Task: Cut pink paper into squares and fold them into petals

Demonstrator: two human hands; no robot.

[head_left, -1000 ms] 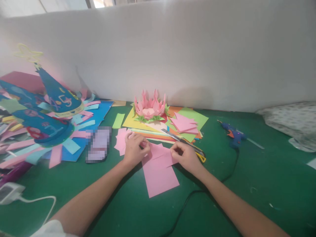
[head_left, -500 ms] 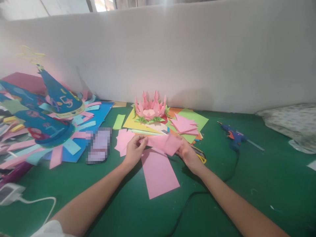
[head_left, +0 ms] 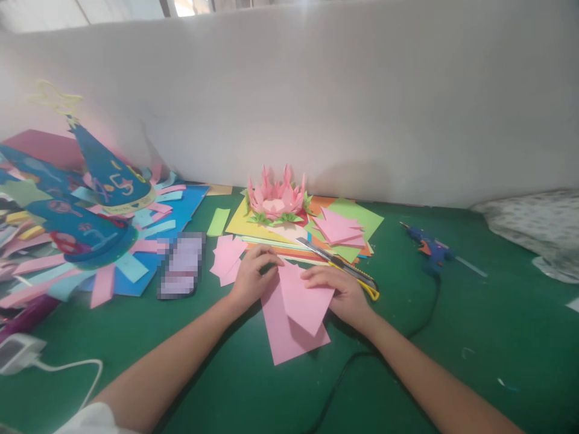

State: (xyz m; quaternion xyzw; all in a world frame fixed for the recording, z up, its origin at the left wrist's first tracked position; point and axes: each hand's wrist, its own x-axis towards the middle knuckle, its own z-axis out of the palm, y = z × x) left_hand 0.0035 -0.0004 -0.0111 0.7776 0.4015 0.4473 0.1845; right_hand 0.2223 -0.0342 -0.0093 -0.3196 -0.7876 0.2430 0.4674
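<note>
My left hand [head_left: 256, 274] pinches the upper left corner of a pink paper piece [head_left: 307, 301]. Its right side lies in my right hand [head_left: 346, 292], with the fingers over the top face and the thumb hidden beneath. A larger pink sheet [head_left: 280, 340] lies flat on the table below, partly covered by the held piece. Beyond my right hand rests a utility knife [head_left: 339, 263] with a yellow and black handle, its blade pointing up and left. Smaller pink paper pieces [head_left: 225, 256] lie just left of my left hand.
Behind stands a pink paper lotus [head_left: 277, 202] on coloured sheets, beside stacked pink squares [head_left: 339, 226]. A blue glue gun [head_left: 427, 247] lies right, its black cord [head_left: 337, 386] crossing the table. Left are a blurred phone [head_left: 182, 265], a green strip [head_left: 218, 222] and blue cone hats [head_left: 113, 172].
The held pink paper has turned from nearly edge-on to face up and come down over the larger sheet. My right fingers now lie across its top. The knife shows more fully.
</note>
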